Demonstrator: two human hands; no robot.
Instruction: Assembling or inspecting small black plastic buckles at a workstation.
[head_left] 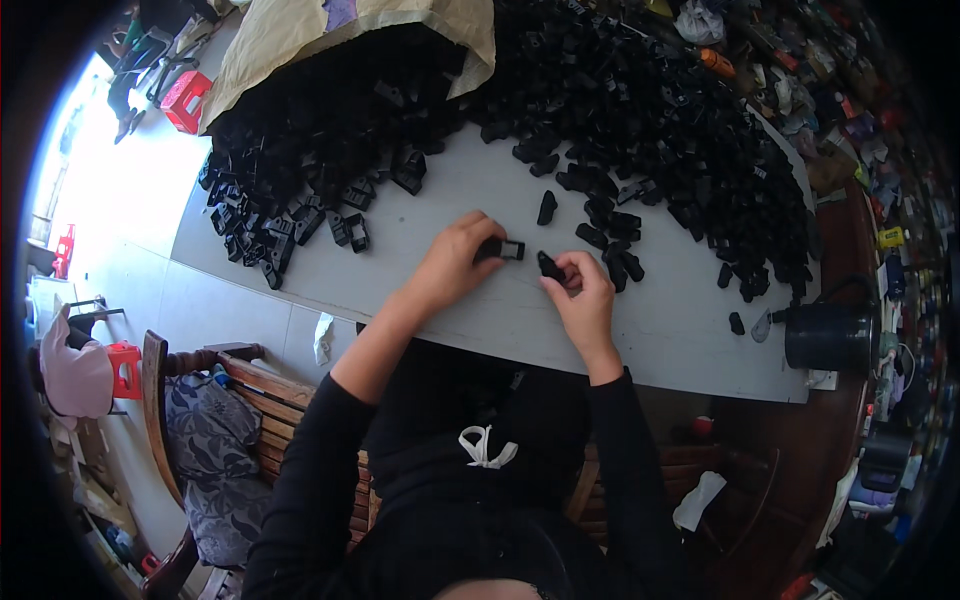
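Observation:
Over the middle of the grey tabletop (470, 180), my left hand (462, 252) is closed around a black plastic housing (511, 250) with a square opening at its end. A small gap to the right of it, my right hand (582, 287) pinches a small black plastic piece (549, 266) between thumb and fingers. The two parts are apart. Close beyond my right hand lie several loose black pieces (592, 236), with a single one (547, 207) standing a little apart. On the left, frame-like black housings (350, 232) lie at the edge of their heap.
A large paper sack (350, 45) lies over the back left heap of black parts (330, 120). Another big heap (690, 140) covers the back right. A black mug-like container (828, 336) stands at the right edge. A wooden bench with cushions (210, 430) is at the left.

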